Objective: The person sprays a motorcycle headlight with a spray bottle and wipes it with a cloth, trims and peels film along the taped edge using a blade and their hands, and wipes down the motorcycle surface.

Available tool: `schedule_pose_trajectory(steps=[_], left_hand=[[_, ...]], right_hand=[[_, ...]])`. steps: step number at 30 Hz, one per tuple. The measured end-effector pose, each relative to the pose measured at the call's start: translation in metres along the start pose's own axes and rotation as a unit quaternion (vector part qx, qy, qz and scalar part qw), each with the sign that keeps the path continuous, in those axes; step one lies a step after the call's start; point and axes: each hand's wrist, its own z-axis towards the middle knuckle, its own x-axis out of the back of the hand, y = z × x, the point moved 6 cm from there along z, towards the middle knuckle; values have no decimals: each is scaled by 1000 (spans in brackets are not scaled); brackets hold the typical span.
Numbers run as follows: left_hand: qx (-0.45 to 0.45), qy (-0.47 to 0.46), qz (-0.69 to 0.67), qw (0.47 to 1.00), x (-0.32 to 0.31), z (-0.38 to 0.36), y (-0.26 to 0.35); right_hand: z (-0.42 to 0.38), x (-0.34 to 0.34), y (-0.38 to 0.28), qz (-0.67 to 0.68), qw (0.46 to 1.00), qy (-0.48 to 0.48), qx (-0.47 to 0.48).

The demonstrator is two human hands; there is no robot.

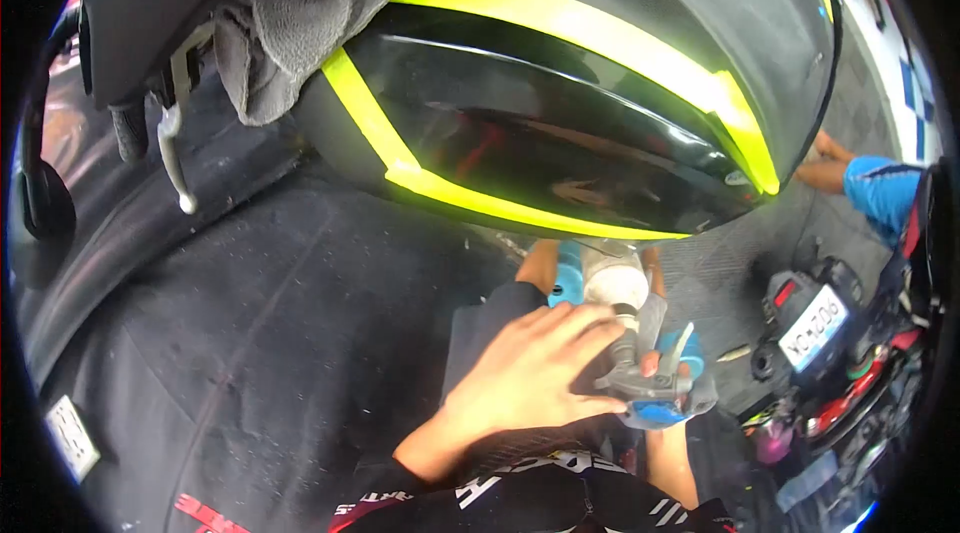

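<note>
Fingers (pixel 650 364) around grey tool (pixel 645 384), shirt lettering (pixel 574 463), numbered plate (pixel 814 328)

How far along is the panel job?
Looks done: yellow tape borders the glossy black panel. In hand: metallic tool in right hand, left hand spread beside it. Probably left: work inside the tape, then peeling it. Can't judge the finish.

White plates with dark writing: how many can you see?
2. The clearer white rectangular plate is at the right, tilted. The blurrier white rectangular plate is at the lower left edge. Others could be hidden behind things.
</note>
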Motion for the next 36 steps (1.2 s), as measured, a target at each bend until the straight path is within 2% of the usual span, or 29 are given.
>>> schedule_pose_trajectory(steps=[1,2,3,4,5,7,9,13,15,18,19,21,22,23,28,32,34,36], left_hand=[[21,73,-145,987,9,0,-6],[38,144,-286,947,13,-2,-11],[142,258,-497,816,10,-1,-14],[153,299,-533,777,15,10,-12],[163,336,-526,764,18,23,-5],[157,398,-538,726,15,47,0],[131,447,-581,667,12,64,3],[104,515,-599,604,6,76,7],[87,539,-612,572,2,80,6],[79,578,-593,555,6,91,10],[71,587,-590,550,6,93,11],[58,604,-579,544,10,99,15],[61,609,-582,535,13,101,15],[64,614,-584,527,13,102,16],[71,616,-592,515,16,108,21],[66,620,-601,500,15,106,24],[34,622,-613,486,9,104,22],[44,615,-617,488,6,97,20]], right_hand=[[0,9,-16,-15,999,35,2],[1,14,-30,-24,998,64,2],[5,13,-44,-26,997,76,-2],[14,2,-52,-13,998,67,-17],[24,-14,-54,33,998,22,-52],[32,-39,-63,40,995,10,-85],[34,-54,-76,3,997,28,-74],[25,-53,-113,-69,993,51,-83],[26,-38,-134,-128,983,19,-127],[30,-46,-155,-230,966,70,-95],[32,-46,-160,-222,965,95,-102],[38,-58,-162,-252,960,90,-81],[43,-54,-164,-234,962,103,-92],[45,-51,-165,-194,969,78,-128],[49,-63,-165,-180,965,79,-175],[54,-65,-161,-203,960,57,-186],[55,-60,-161,-202,961,69,-177],[48,-51,-164,-205,963,107,-142]])
